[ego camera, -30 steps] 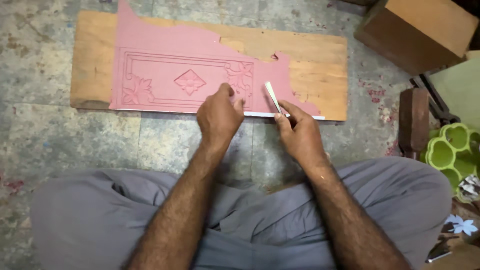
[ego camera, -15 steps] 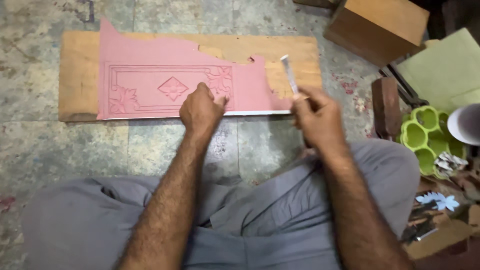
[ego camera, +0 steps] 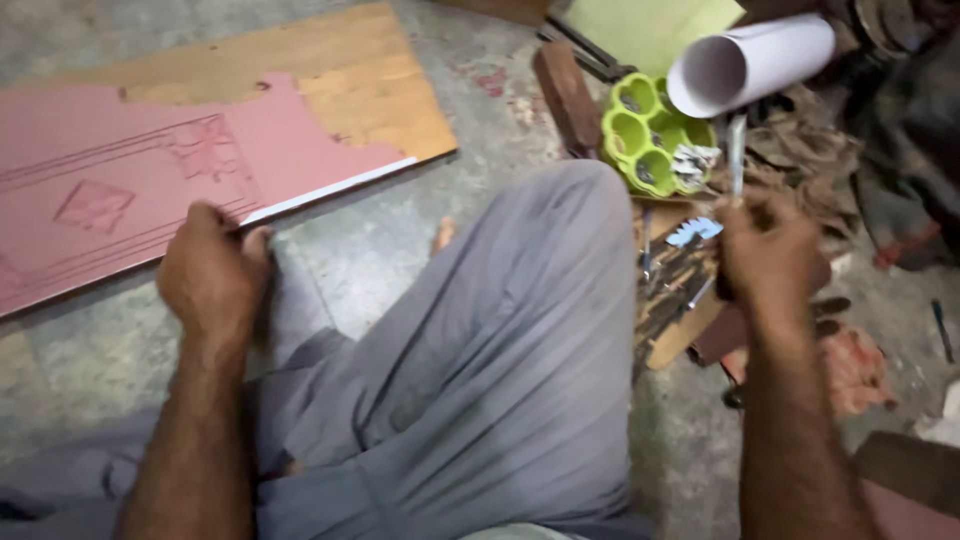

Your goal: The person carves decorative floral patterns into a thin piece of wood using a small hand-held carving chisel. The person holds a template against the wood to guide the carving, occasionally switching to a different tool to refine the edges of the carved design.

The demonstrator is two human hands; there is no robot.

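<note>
under the left hand point(ego camera: 212, 275): near edge of a wooden board point(ego camera: 360, 85) lying flat on the stone floor point(ego camera: 420, 235). left fingers are curled together, knuckles up, tips resting on the board's near edge where a pink carved sheet point(ego camera: 120, 190) covers it. can't tell whether they pinch the edge or only press on it. sheet shows a raised border, a diamond motif and a floral corner just beyond the fingertips; bare wood shows past the sheet's ragged far edge.

right hand point(ego camera: 770, 255) is well apart from the board, out over the clutter on the person's right. fingers closed together around a thin metal blade tool point(ego camera: 737, 160) that sticks up past the fingertips, tip pointing away from the person. motion blur, so exact grip not readable.

just beyond the right fingertips: green compartment tray point(ego camera: 650, 135) with small bits in its cells, a rolled white paper point(ego camera: 750, 62) above it. below the right fingers: a flat holder of small carving tools point(ego camera: 672, 290). dark wooden block point(ego camera: 568, 95) beside the tray's left.

between both hands: person's knee in grey trousers point(ego camera: 500, 350).
</note>
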